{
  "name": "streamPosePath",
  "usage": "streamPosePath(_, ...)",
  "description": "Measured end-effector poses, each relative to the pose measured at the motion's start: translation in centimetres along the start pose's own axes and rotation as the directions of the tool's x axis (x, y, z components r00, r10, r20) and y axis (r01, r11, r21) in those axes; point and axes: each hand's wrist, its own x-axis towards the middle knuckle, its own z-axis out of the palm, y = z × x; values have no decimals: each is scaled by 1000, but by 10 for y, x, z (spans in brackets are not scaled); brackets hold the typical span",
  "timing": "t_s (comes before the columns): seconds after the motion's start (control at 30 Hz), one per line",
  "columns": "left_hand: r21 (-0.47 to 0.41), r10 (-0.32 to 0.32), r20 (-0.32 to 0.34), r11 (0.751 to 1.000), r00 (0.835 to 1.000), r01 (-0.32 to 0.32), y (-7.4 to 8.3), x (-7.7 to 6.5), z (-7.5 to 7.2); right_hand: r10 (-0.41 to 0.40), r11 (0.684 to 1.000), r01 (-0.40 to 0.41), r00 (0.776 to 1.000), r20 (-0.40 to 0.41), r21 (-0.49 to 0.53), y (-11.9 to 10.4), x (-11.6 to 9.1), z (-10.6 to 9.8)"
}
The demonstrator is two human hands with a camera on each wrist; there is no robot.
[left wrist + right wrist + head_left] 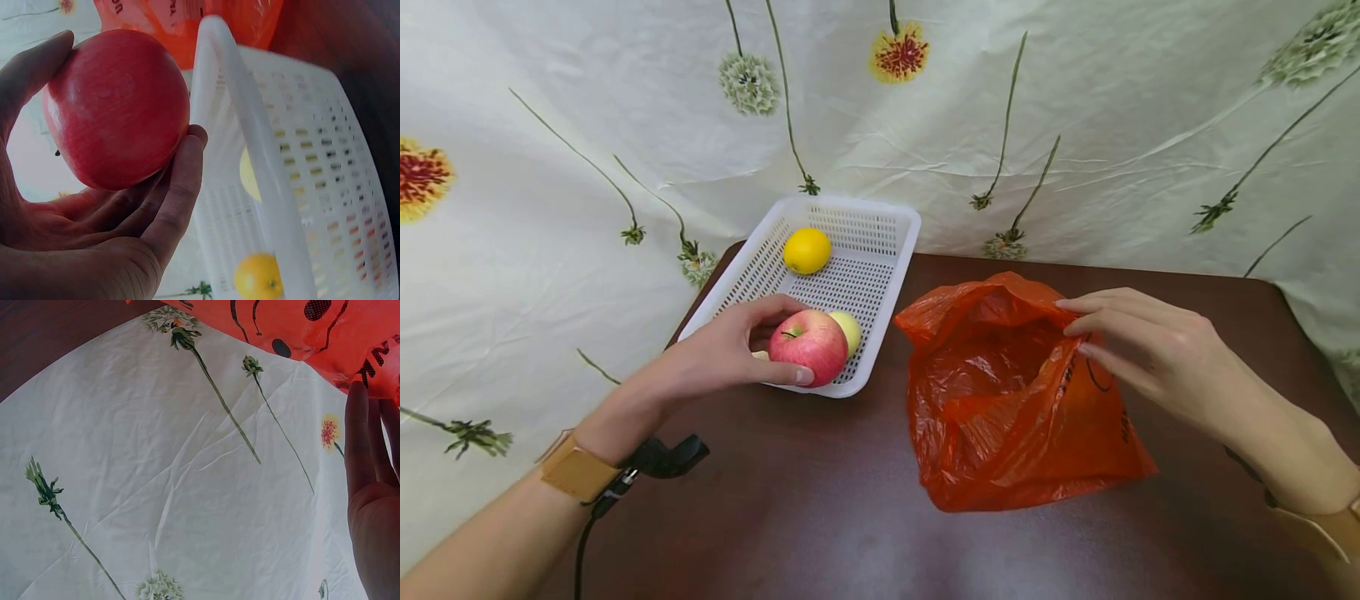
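My left hand (730, 342) grips a red apple (811, 348), thumb on one side and fingers on the other, above the near end of a white plastic basket (889, 275). In the left wrist view the apple (119, 109) is held beside the basket's rim (234, 94). Behind the apple, partly hidden, lies a pale yellow-green fruit (847, 332). A yellow lemon-like fruit (807, 251) sits at the basket's far end. On the right, my right hand (1165, 350) pinches the upper edge of a red plastic bag (1000, 433), whose mouth gapes toward the left.
The dark brown table (805, 500) carries the basket at back left and the bag right of centre. A white floral cloth (1075, 100) hangs behind and beside the table. A black device (670, 457) with a cable is strapped at my left wrist.
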Motion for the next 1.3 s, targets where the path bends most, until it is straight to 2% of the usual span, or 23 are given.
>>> streamPosePath(0.3,-26,-1,6,1000,1000,1,27,-12,16,2,1000,-2,1000,0,-9,0,-2,0)
streamPosePath(0.5,-31,22,29,999,999,-21,12,-14,25,-17,1000,17,1000,-11,0,1,-3,0)
streamPosePath(0.6,-50,-4,43,999,999,6,6,-17,31,-22,1000,22,1000,-14,1,1,-3,0)
streamPosePath(0.73,-81,-40,68,996,997,45,5,-22,39,-23,1000,23,1000,-17,2,1,-3,0)
streamPosePath(1.07,-133,26,126,991,992,-9,4,-28,57,-19,1000,19,1000,-14,-10,2,-4,0)
streamPosePath(1.3,-158,36,144,987,989,-13,1,-31,68,-16,1000,16,1000,-5,-13,2,-5,-1)
